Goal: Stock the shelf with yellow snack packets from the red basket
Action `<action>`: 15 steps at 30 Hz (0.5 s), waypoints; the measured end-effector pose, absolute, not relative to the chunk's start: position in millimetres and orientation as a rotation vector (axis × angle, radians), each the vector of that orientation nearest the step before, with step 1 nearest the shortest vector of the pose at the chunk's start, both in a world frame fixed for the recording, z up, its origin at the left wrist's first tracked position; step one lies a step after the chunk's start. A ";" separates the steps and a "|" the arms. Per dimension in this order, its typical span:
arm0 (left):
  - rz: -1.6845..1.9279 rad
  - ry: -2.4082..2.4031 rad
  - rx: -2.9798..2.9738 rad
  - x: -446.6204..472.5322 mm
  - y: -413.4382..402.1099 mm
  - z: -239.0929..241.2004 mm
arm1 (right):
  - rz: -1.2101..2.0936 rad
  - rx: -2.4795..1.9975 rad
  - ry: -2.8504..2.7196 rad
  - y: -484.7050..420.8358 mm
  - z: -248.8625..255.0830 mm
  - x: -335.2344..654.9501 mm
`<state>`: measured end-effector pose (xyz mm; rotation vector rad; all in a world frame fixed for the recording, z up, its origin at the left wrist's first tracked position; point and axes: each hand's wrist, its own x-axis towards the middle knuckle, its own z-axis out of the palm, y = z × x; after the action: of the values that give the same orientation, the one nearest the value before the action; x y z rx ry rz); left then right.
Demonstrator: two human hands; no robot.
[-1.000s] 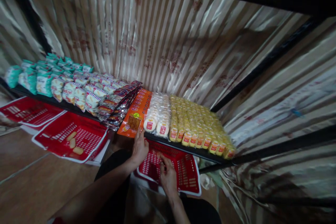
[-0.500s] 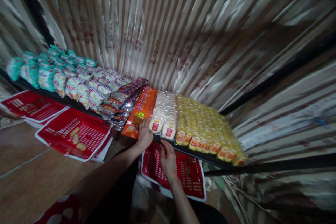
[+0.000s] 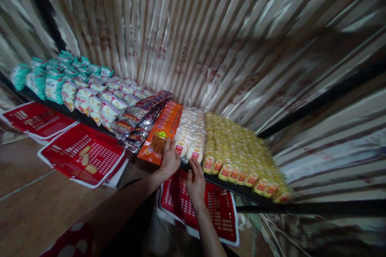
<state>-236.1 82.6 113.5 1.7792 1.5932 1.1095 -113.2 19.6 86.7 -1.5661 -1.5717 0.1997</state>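
Two rows of white round wrapped snacks (image 3: 193, 128) with red labels stand on a black shelf (image 3: 235, 184). My left hand (image 3: 170, 160) lies at their front left side, fingers stretched out between them and a flat orange snack packet (image 3: 159, 136). At the front of the right-hand row, my right hand (image 3: 196, 181) has its fingertips at the lower edge of the white snack, fingers loosely bent and apart. Neither hand is closed around a packet. Yellow wrapped snacks (image 3: 241, 152) fill the shelf to the right.
Dark silvery packets (image 3: 138, 118), white striped packets (image 3: 86, 98) and teal packets (image 3: 54, 86) line the shelf leftward. Below are red baskets (image 3: 104, 148), (image 3: 39, 118), (image 3: 217, 209); the middle-left one contains several snacks. A striped curtain (image 3: 169, 28) hangs behind.
My right hand has moved up to the front of the white snacks. My left hand has shifted a little to the right along the orange packet. The view has moved slightly.
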 end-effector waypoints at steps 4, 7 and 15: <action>1.134 1.589 1.852 -241.2 62.3 117.7 | 0.197 -1.566 -1.563 5.0 86.6 -116.4; 1.132 1.541 1.895 -245.2 38.7 114.6 | 0.186 -1.586 -1.530 -11.1 80.9 -122.0; 0.973 1.281 1.885 -280.9 -13.5 101.6 | 0.192 -1.647 -1.483 -54.6 58.1 -157.3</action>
<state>-280.9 -13.5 101.6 1.8845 1.2808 0.9729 -157.3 -54.6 58.1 -1.6475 -1.4830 0.1915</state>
